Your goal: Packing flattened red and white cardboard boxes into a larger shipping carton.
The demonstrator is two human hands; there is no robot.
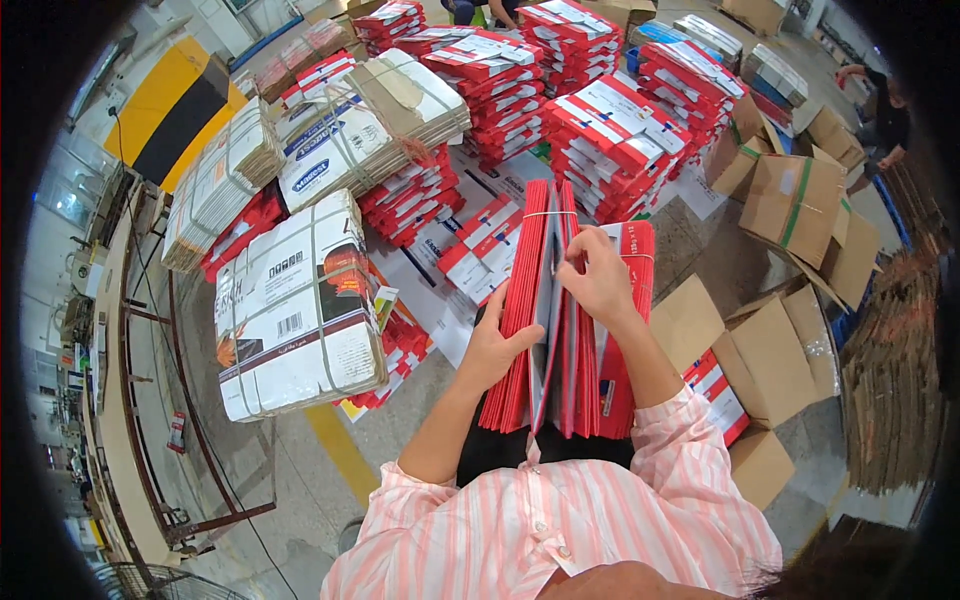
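Hands grip a red flat-carton bundle point(560, 310): left hand point(497, 347) clasps its near-left edge; right hand point(598, 278) pinches folded sheets beside a white band point(550, 214) beyond the fingers.

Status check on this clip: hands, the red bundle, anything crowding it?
Left hand grips the red flat-carton bundle at its left side. Right hand pinches sheets at the top. Tied white bundle lies left, brown boxes right, both apart.

The floor point(300, 470) is grey concrete with a yellow line point(340, 450) painted across it. A long metal rail point(150, 400) runs down the left side. Daylight shines through windows point(70, 195) there.
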